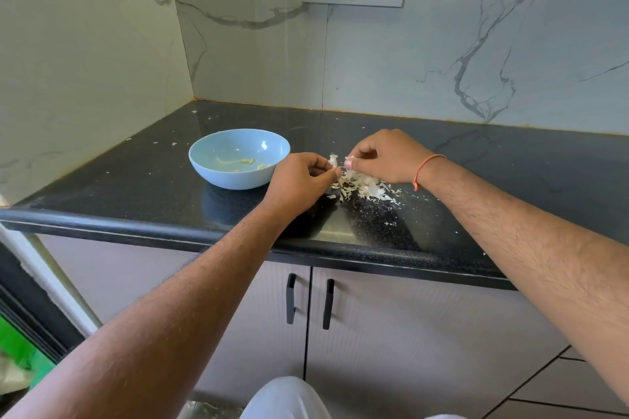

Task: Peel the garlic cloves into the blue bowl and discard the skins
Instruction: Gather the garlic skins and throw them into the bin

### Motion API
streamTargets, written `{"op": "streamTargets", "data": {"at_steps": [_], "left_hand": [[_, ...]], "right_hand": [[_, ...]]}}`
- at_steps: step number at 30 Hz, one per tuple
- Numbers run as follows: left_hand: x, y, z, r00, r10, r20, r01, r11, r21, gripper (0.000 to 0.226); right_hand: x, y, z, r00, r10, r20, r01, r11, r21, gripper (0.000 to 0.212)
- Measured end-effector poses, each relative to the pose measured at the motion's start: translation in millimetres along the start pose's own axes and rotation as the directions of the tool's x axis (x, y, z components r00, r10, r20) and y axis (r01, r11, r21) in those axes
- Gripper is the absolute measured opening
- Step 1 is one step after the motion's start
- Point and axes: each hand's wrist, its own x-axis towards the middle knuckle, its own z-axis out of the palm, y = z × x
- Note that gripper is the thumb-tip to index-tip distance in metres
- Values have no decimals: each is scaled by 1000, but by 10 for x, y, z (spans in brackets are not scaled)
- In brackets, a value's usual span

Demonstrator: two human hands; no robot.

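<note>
Where the two hands meet above the black countertop point(459, 160), we see the left hand point(299, 180) with its fingers curled inward, the thumb and forefinger pinching a garlic clove point(333, 160) that still bears a tuft of papery skin at its top. The right hand point(384, 155) faces it, fingers likewise curled, thumb and forefinger pressed together on a pale scrap at the clove's right side; we cannot tell whether that scrap is skin alone or part of the clove. The clove sits between the two sets of fingertips, just above the heap of garlic skins point(364, 189), which lies on the countertop below and partly under the right hand. The blue bowl point(238, 158) stands on the countertop just left of the left hand, its right rim partly hidden behind the knuckles; a few peeled cloves point(246, 161) lie on its floor. An orange thread point(423, 168) circles the right wrist. Small flecks of skin are scattered over the countertop around the bowl and the heap
</note>
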Motion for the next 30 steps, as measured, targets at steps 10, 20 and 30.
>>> {"op": "streamTargets", "data": {"at_steps": [10, 20, 30], "left_hand": [[-27, 16, -17, 1000, 13, 0, -13, 1000, -6, 9], [-2, 62, -14, 999, -48, 21, 48, 998, 32, 48], [53, 209, 211, 899, -51, 435, -122, 924, 362, 75]], "right_hand": [[-128, -61, -29, 995, -97, -5, 96, 990, -103, 33], [-358, 116, 190, 998, -63, 1, 63, 992, -114, 44], [-672, 428, 100, 917, 400, -3, -400, 916, -18, 69]]}}
